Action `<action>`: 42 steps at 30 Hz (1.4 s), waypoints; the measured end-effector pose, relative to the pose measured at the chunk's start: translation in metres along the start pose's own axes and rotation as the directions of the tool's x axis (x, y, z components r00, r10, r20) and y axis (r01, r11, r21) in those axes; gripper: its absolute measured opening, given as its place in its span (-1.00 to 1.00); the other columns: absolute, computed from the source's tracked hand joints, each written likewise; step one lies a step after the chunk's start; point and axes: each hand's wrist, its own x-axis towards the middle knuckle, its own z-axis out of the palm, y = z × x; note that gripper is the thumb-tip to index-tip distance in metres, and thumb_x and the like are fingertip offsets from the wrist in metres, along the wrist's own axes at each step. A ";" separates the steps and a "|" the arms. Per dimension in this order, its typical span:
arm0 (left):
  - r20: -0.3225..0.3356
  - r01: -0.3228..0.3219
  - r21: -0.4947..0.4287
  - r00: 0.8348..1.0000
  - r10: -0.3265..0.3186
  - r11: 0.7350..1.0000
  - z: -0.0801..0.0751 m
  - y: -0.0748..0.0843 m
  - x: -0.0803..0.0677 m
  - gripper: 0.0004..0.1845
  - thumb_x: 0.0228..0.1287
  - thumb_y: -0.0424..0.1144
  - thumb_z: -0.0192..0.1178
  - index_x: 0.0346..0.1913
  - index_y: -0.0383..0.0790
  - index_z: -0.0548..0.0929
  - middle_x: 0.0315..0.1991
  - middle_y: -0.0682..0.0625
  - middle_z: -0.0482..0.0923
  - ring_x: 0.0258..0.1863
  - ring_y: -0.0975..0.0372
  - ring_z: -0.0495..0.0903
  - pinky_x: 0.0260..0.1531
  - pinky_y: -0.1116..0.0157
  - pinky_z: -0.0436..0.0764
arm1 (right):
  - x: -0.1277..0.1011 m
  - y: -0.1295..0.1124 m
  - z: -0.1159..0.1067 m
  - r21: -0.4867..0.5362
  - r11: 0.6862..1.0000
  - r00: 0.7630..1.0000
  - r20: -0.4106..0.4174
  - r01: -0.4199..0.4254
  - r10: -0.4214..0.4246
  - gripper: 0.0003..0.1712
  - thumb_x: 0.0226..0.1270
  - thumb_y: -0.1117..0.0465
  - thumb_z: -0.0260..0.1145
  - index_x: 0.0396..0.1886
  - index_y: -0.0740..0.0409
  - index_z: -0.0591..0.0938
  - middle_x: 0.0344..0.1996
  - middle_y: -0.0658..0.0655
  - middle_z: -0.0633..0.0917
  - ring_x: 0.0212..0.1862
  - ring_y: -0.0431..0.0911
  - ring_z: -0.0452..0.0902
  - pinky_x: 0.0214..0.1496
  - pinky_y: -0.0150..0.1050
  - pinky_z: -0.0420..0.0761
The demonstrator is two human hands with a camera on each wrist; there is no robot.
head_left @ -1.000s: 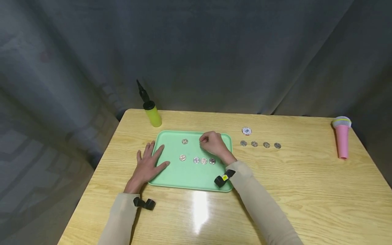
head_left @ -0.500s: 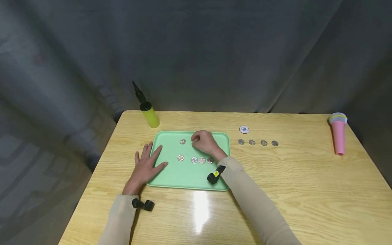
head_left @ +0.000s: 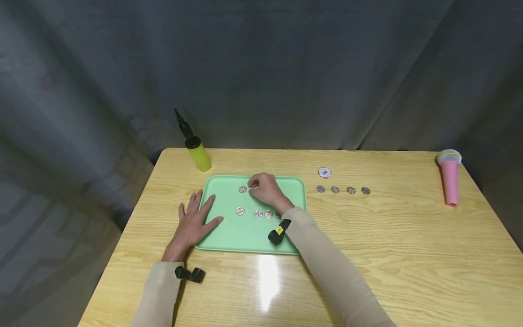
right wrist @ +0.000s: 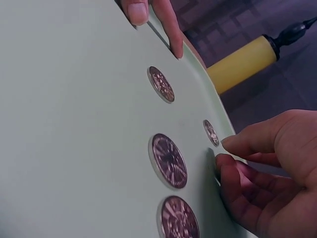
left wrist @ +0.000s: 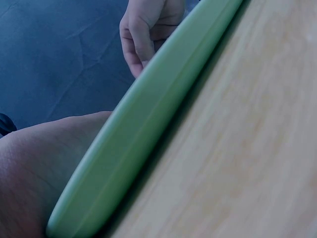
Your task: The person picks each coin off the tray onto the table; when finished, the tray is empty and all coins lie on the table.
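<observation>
A mint-green tray (head_left: 245, 243) lies on the table with several silver coins on it. My left hand (head_left: 194, 225) rests with spread fingers over the tray's left edge. My right hand (head_left: 265, 188) is over the back of the tray, just right of a lone coin (head_left: 243, 189). In the right wrist view its thumb and bent index finger sit close to that coin (right wrist: 210, 132), with a small gap between the tips and nothing showing there. In front lies a row of coins, among them a left coin (head_left: 239, 211) and a middle coin (head_left: 259, 213); my right wrist partly covers the rightmost.
Right of the tray, several coins (head_left: 335, 190) form a row on the table (head_left: 388, 254), with a poker chip (head_left: 324, 172) behind them. A yellow-green hand pump (head_left: 199, 156) with a black nozzle stands at the back left. A pink toy microphone (head_left: 450, 179) lies far right.
My right hand has moved left across the back of the tray, up to the lone coin, and its wrist now partly covers the rightmost coin. The left hand stays put.
</observation>
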 end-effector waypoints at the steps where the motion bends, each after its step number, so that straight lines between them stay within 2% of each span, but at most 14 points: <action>1: 0.005 0.002 0.002 1.000 -0.002 1.000 0.000 0.000 0.000 -0.17 0.35 0.14 0.16 0.57 -0.14 0.19 0.62 -0.33 -0.17 0.61 -0.27 -0.21 0.44 -0.41 -0.33 | 0.001 0.000 0.001 -0.001 1.000 1.000 -0.003 0.005 -0.005 -0.76 0.18 0.39 0.39 -0.13 0.24 0.77 -0.18 0.17 0.79 -0.10 -0.03 0.67 0.03 -0.18 0.65; 7: 0.007 0.000 0.006 1.000 0.000 1.000 -0.001 0.001 0.000 -0.16 0.35 0.14 0.17 0.56 -0.15 0.19 0.62 -0.35 -0.16 0.60 -0.28 -0.21 0.43 -0.42 -0.32 | 0.003 -0.003 0.008 -0.013 0.999 0.999 -0.023 0.029 -0.030 -0.78 0.19 0.33 0.45 -0.15 0.24 0.76 -0.17 0.17 0.79 -0.07 -0.01 0.69 0.06 -0.16 0.66; 13: -0.003 -0.013 0.014 1.000 0.013 1.000 0.000 0.000 0.000 -0.17 0.35 0.15 0.16 0.55 -0.16 0.20 0.61 -0.38 -0.14 0.59 -0.32 -0.18 0.40 -0.45 -0.27 | 0.003 -0.007 0.011 -0.036 0.999 0.999 -0.043 0.015 -0.017 -0.77 0.19 0.28 0.48 -0.15 0.24 0.76 -0.15 0.17 0.78 -0.04 0.00 0.68 0.10 -0.14 0.65; 24: 0.004 -0.001 0.025 1.000 0.001 1.000 0.001 -0.001 0.001 -0.17 0.35 0.14 0.16 0.57 -0.13 0.19 0.62 -0.34 -0.17 0.61 -0.28 -0.21 0.42 -0.43 -0.29 | 0.004 -0.012 0.018 -0.107 0.993 0.996 -0.073 0.041 -0.049 -0.78 0.17 0.25 0.50 -0.18 0.21 0.78 -0.18 0.16 0.79 -0.08 -0.01 0.69 0.06 -0.13 0.66; 37: -0.016 -0.009 0.030 1.000 0.009 1.000 0.001 -0.001 0.000 -0.18 0.34 0.14 0.16 0.55 -0.13 0.22 0.61 -0.35 -0.12 0.60 -0.29 -0.15 0.41 -0.44 -0.25 | 0.007 -0.015 0.027 -0.172 0.985 0.995 -0.097 -0.010 -0.006 -0.82 0.22 0.27 0.46 -0.17 0.15 0.79 -0.20 0.12 0.80 -0.13 -0.05 0.71 -0.08 -0.15 0.68; 42: -0.027 -0.018 0.019 0.999 0.018 1.000 0.001 0.000 0.000 -0.18 0.33 0.14 0.18 0.54 -0.14 0.24 0.61 -0.36 -0.09 0.59 -0.30 -0.13 0.40 -0.44 -0.24 | 0.008 -0.017 0.027 -0.189 0.981 0.995 -0.101 -0.038 0.019 -0.79 0.22 0.26 0.47 -0.13 0.12 0.79 -0.15 0.10 0.80 -0.10 -0.05 0.72 -0.09 -0.15 0.69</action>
